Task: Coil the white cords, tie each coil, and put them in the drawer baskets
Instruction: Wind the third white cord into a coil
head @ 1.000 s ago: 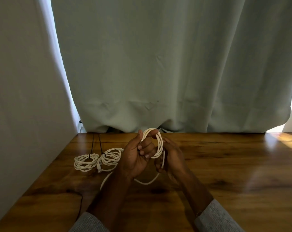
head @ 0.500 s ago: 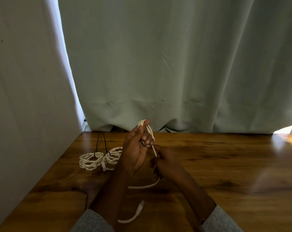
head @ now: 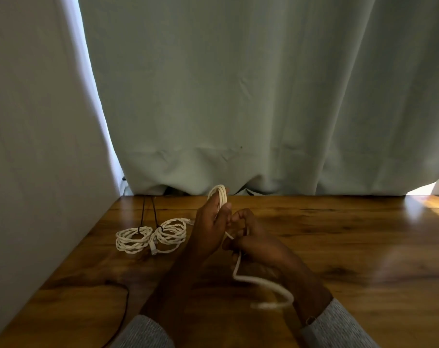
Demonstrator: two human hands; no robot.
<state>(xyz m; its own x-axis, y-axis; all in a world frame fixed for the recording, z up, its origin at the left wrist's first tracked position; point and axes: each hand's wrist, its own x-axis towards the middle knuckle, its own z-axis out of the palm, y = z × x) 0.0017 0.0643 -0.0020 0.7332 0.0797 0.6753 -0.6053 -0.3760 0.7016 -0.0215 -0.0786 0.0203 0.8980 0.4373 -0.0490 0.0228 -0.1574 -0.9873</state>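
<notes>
Here, nearest me, the cord's loose tail (head: 261,282) trails over the wooden table (head: 339,247) below my right hand (head: 257,243), whose curled fingers pinch the strand. Beyond it, my left hand (head: 210,222) stands upright, gripping the white coil (head: 219,197). Farther left lie two tied coils (head: 150,237).

Two hands, the left hand (head: 209,228) and the right hand (head: 257,243), are showing above one wooden counter (head: 339,247). Three white cords are appearing: one cord (head: 219,197) in the hands, two tied coils (head: 133,238) (head: 172,232) lying side by side. One curtain (head: 263,96) is hanging behind.
</notes>
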